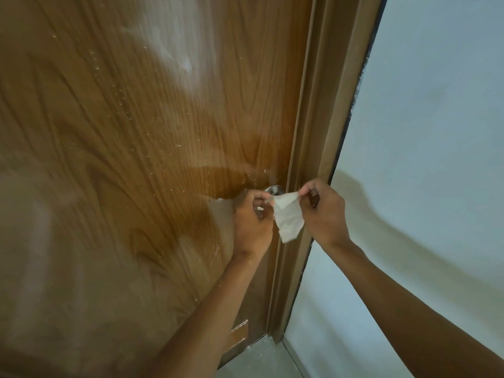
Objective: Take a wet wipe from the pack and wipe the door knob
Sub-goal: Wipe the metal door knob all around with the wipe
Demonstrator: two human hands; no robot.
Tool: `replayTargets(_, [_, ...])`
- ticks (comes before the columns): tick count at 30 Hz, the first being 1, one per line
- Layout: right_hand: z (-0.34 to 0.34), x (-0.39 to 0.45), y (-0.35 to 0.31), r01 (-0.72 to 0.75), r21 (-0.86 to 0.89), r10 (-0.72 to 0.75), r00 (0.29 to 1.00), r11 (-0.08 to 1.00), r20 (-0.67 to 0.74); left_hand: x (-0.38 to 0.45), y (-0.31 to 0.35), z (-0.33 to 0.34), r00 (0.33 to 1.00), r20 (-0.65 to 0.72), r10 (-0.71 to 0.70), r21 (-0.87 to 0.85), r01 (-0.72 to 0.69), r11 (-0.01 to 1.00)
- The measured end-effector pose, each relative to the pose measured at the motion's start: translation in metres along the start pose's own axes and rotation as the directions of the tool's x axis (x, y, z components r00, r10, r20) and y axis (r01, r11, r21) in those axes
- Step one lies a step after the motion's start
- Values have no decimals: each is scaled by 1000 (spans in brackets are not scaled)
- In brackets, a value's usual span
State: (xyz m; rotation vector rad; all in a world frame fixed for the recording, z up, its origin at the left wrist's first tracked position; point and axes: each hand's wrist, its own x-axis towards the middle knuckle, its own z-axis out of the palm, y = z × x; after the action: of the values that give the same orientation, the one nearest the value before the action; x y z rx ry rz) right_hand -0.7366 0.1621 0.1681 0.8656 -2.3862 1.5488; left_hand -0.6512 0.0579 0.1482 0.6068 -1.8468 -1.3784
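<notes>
A white wet wipe (288, 216) hangs crumpled between my two hands, just in front of the door. My left hand (252, 222) pinches its upper left corner with curled fingers. My right hand (324, 211) pinches its upper right corner between thumb and fingers. A round silver door knob (273, 190) shows just above my left hand, mostly hidden behind it. The wipe hangs free of the knob. No pack of wipes is in view.
The brown wood-grain door (136, 159) fills the left and centre, shut against its brown frame (308, 148). A pale wall (422, 132) stands to the right. Light floor tiles (261, 358) show at the bottom, by the door's foot.
</notes>
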Motion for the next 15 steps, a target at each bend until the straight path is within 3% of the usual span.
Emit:
replayTargets(6, [21, -7, 15, -11, -19, 13, 992, 1000, 122, -1, -11, 3, 992, -8, -130, -37, 129, 991])
replayTargets(11, [33, -16, 18, 3, 57, -19, 963, 998, 270, -3, -14, 0, 994, -23, -107, 15, 108, 994])
replayTargets(13, [41, -17, 21, -74, 76, 53, 966, 994, 255, -1, -12, -2, 998, -11, -55, 56, 56, 997])
replayTargets(15, [43, -15, 20, -322, 274, 243, 928, 906, 283, 3, -9, -6, 998, 39, 50, 148, -55, 987])
